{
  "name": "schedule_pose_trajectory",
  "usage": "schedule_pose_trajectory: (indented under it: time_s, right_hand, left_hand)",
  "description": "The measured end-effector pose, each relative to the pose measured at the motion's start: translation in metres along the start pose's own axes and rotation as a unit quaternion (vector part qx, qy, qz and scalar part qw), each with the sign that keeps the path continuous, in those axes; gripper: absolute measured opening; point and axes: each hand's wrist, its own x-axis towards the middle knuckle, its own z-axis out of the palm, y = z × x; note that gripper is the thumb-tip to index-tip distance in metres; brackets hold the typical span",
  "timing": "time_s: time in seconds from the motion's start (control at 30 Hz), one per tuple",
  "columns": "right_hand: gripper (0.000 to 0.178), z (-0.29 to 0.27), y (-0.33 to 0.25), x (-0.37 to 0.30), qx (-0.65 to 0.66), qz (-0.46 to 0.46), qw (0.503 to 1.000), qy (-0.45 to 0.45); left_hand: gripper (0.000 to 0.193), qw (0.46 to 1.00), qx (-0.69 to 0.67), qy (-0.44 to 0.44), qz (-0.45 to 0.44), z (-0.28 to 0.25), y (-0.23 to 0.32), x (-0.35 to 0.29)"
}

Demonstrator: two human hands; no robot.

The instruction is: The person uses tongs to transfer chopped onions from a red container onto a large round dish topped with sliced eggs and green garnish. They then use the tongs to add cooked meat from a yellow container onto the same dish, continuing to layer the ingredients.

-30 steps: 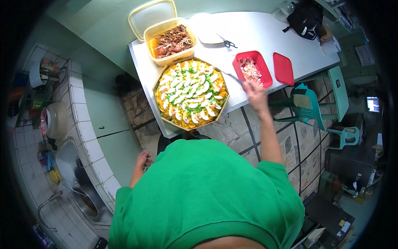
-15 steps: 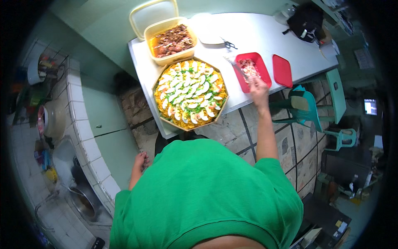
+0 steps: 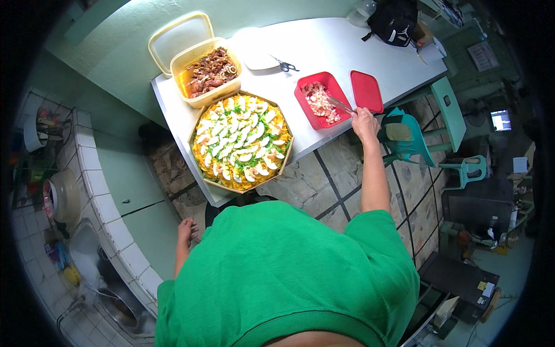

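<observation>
My right hand [image 3: 365, 124] is closed on the handle of a slim metal fork [image 3: 344, 106]. The fork's far end reaches into chopped pink and white pieces [image 3: 319, 103] in a red plastic container [image 3: 302, 96], and its tip is hard to make out. To the left stands an octagonal tray [image 3: 287, 155] of yellow noodles [image 3: 209, 163], topped with egg slices and chopped greens. Low at my left side, away from the table, hangs my left hand [image 3: 187, 230], empty, its fingers loosely bent and somewhat apart.
A tub [image 3: 222, 95] of brown saucy meat [image 3: 213, 74] stands behind the tray, its pale lid [image 3: 180, 39] propped behind. Scissors [image 3: 285, 65], a white plate [image 3: 254, 56], a red lid [image 3: 366, 92] and a black backpack [image 3: 393, 23] share the white table [image 3: 329, 43]. Teal chair [image 3: 410, 141] at right.
My right hand has moved from over the red container to its right edge. The fork, earlier lifted with its end past the container's left side, now dips into the chopped pieces. The view has shifted.
</observation>
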Motion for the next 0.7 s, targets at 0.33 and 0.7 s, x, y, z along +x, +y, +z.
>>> schedule_pose_trajectory:
  time_s: [0.33, 0.7]
  right_hand:
    - [0.024, -0.026, 0.026, -0.01, 0.093, 0.015, 0.995, 0.027]
    - [0.016, 0.029, -0.18, -0.104, 0.281, -0.277, 0.918, 0.019]
  left_hand:
    - [0.026, 0.999, 0.026, 0.007, -0.043, 0.001, -0.003, -0.021]
    - [0.026, 0.997, -0.035, 0.016, -0.072, 0.0, -0.017, -0.006]
